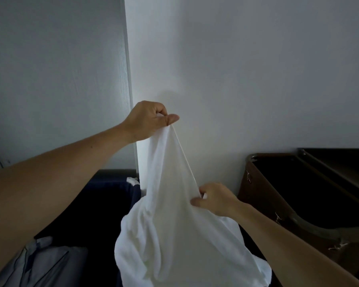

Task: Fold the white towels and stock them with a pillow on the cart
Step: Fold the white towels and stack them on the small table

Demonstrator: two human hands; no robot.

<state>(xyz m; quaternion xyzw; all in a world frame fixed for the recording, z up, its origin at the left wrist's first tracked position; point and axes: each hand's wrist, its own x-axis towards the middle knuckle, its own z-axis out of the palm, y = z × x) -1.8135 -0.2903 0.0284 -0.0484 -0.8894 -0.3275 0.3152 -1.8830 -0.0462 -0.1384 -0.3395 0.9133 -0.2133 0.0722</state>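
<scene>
Head view: one white towel (174, 224), soft, light and limp, hung before the wall, the left hand (148, 121) pinching its top corner and the right hand (214, 200) pinching the taut hem lower down; it was probably best handled by its corners. A dark blue bin (104, 204) stood below, where its rim might have caught the drooping folds. A brown cart (298, 193) stood near on the right.

I see the towel (174, 235) as white cloth with a soft, matt pile. The wall (247, 69) looks smooth and matt, the panel (60, 69) beside it finely grained. The brown cart (263, 197) has a dull, scuffed metal rim (315, 227).
</scene>
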